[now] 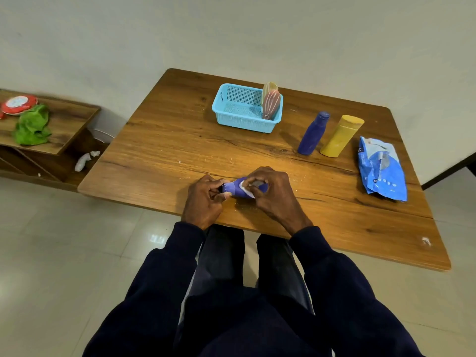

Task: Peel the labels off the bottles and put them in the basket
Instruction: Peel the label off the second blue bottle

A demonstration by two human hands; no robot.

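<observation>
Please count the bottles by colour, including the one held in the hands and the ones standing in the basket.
Blue: 2, the held bottle and the loose blue bottle
Yellow: 2, the loose yellow bottle and the pale yellow bottle in the basket
Pink: 1, the pink bottle in the basket
Total: 5

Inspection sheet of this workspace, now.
Surface: brown wooden table, white scraps scattered on it.
Job's things: small blue bottle held on its side, white label partly lifted; dark blue bottle and yellow bottle standing; light blue plastic basket holding two ribbed bottles.
Clutter: crumpled blue plastic bag at right.
Grippers: left hand grips the bottle's cap end; right hand grips its body at the label.
Cables: nothing seen.
Surroundings: wooden side shelf with green cloth.
</observation>
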